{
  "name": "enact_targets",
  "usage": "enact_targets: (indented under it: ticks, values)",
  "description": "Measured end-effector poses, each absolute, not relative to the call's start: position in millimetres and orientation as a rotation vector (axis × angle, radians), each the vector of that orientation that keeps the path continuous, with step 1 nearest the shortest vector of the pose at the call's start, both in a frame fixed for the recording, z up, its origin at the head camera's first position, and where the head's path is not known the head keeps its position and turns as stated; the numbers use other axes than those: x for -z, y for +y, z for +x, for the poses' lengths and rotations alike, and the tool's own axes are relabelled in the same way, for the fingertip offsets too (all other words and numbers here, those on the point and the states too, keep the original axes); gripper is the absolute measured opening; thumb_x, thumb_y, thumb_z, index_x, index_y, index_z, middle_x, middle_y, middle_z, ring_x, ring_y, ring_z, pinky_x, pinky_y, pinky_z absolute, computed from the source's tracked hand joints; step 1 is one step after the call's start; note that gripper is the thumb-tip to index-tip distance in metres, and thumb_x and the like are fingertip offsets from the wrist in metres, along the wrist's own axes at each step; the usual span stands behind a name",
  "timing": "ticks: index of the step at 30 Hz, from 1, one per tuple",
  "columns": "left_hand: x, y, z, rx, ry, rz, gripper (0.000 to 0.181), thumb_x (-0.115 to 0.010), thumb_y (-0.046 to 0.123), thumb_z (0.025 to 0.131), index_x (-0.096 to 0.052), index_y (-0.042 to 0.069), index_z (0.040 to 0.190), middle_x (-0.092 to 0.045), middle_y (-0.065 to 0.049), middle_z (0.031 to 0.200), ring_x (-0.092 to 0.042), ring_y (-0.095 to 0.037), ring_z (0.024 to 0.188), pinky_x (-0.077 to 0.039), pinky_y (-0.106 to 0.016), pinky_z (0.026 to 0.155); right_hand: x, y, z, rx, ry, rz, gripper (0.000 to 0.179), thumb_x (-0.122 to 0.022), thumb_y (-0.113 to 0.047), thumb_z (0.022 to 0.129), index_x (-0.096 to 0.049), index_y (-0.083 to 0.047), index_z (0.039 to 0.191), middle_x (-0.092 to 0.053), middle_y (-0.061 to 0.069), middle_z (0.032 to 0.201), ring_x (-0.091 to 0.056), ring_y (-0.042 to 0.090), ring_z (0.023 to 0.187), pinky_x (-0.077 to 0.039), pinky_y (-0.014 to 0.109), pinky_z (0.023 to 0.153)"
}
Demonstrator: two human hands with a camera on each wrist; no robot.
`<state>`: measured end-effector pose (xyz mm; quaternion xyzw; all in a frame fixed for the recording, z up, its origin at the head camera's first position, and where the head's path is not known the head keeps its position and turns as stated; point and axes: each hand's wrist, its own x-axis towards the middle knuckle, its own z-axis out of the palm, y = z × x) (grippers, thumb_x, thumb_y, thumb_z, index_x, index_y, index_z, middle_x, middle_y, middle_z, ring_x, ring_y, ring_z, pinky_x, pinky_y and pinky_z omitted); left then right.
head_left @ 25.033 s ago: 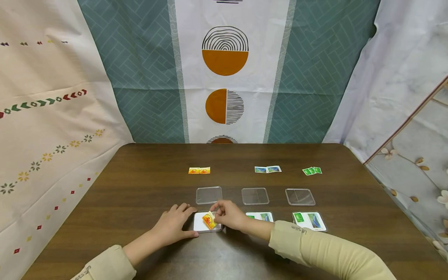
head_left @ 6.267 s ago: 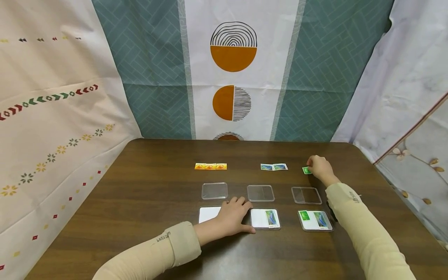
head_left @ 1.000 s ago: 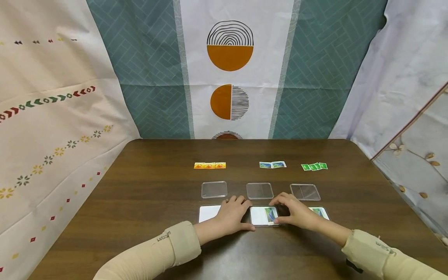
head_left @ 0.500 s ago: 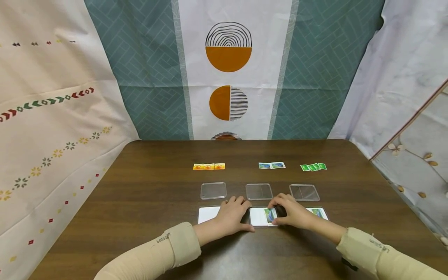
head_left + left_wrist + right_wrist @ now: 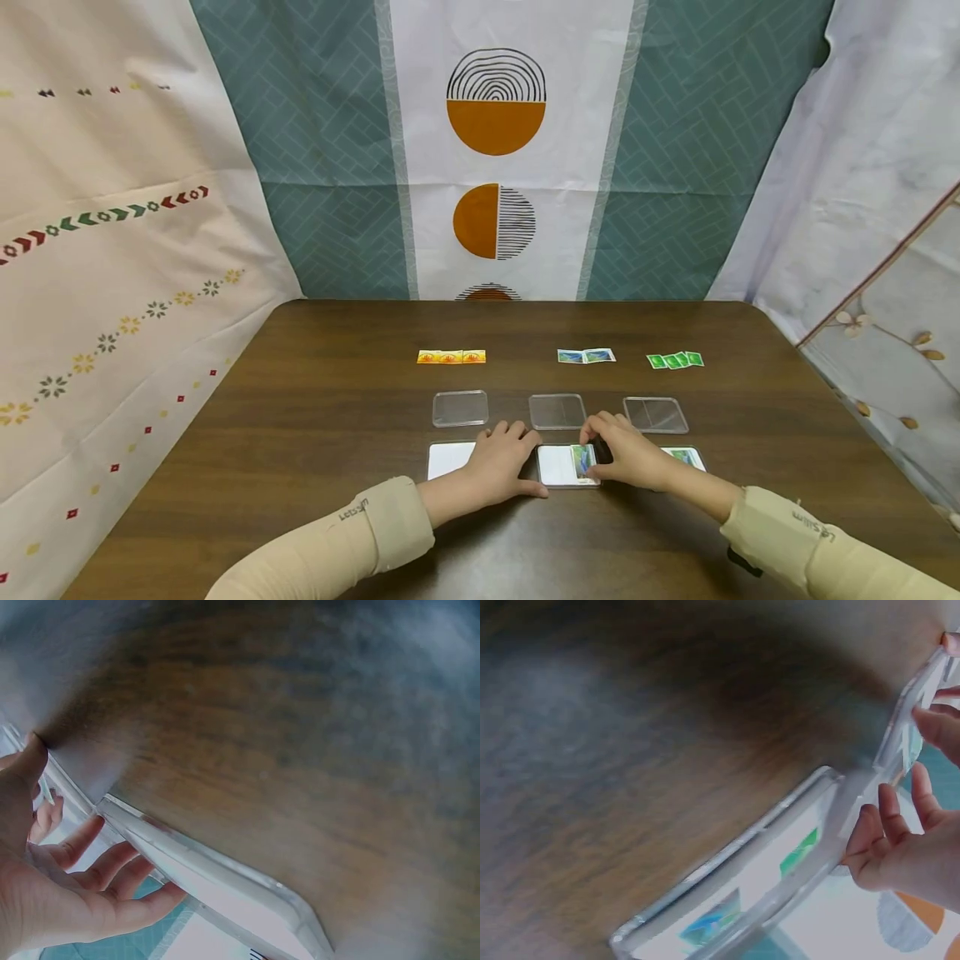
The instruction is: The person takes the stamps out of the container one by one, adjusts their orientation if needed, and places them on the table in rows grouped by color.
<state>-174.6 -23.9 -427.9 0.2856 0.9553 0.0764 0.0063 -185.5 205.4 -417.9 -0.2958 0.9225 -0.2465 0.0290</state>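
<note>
My left hand [image 5: 491, 468] holds the left end of the middle clear plastic case [image 5: 558, 487], thumb at the near corner and fingers at the far one. A white card [image 5: 553, 463] lies in that case. On the card's right side is a blue-green stamp [image 5: 582, 460], and my right hand [image 5: 630, 454] pinches it by its far and near edges. The left case's white card [image 5: 448, 458] shows no stamp on its visible part. In the right case lies a card with a blue-green stamp [image 5: 711, 922] and a green stamp [image 5: 799, 853]; my right hand partly hides it.
Behind the cases lie clear lids, one on the left [image 5: 461, 408], one in the middle [image 5: 557, 412] and one on the right [image 5: 655, 415]. Farther back are three yellow-orange stamps [image 5: 451, 357], two blue-green stamps [image 5: 586, 356] and several green stamps [image 5: 675, 360].
Since the oldest frame, a yellow stamp has joined the back-left row, and a green one from the middle card the back-right group. Lately my right hand came back to the middle blue-green stamp.
</note>
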Motion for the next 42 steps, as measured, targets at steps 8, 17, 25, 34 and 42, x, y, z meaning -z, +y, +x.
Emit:
enact_targets:
  ticks: [8,17,25,34,42]
  values:
    - [433,-22,-175,-0.242,3.000,0.884,0.067,-0.070,0.062,0.071,-0.057,0.019,0.121,-0.058,-0.001,0.115,-0.053,-0.020,0.102,-0.046,-0.044,0.081,417,201,-184,0.703,2.886,-0.939,0.036,-0.079,-0.005,0.069,-0.050,-0.014,0.088,-0.049,-0.003,0.084,-0.040,0.013,0.081,-0.034,0.027,0.071]
    - [433,-22,-176,-0.237,3.001,0.905,0.066,-0.069,0.062,0.071,-0.056,0.019,0.121,-0.058,-0.001,0.115,-0.053,-0.020,0.102,-0.046,-0.043,0.080,416,200,-184,0.845,2.773,-0.910,0.037,-0.073,0.003,0.071,-0.042,-0.009,0.087,-0.045,-0.003,0.071,-0.038,0.004,0.063,-0.035,0.021,0.059]
    - [435,-23,-176,-0.236,3.003,0.910,0.067,-0.069,0.062,0.071,-0.056,0.019,0.120,-0.058,-0.001,0.113,-0.054,-0.020,0.101,-0.046,-0.043,0.079,419,199,-181,0.948,2.719,-0.867,0.033,-0.067,0.007,0.075,-0.042,-0.007,0.091,-0.039,-0.006,0.062,-0.034,0.000,0.053,-0.032,0.018,0.050]
    - [432,-24,-177,-0.226,3.010,0.907,0.066,-0.069,0.062,0.071,-0.057,0.019,0.120,-0.058,-0.001,0.112,-0.054,-0.020,0.100,-0.046,-0.043,0.079,419,202,-187,1.165,2.606,-0.846,0.018,-0.061,0.007,0.083,-0.051,-0.002,0.094,-0.044,-0.003,0.069,-0.037,0.001,0.059,-0.034,0.019,0.054]
    - [432,-23,-177,-0.213,3.003,0.910,0.065,-0.068,0.062,0.072,-0.057,0.019,0.120,-0.058,-0.001,0.113,-0.054,-0.020,0.101,-0.047,-0.044,0.079,420,207,-195,1.304,2.471,-0.869,0.017,-0.059,0.007,0.085,-0.057,0.009,0.102,-0.054,0.006,0.077,-0.043,0.000,0.065,-0.039,0.018,0.058]
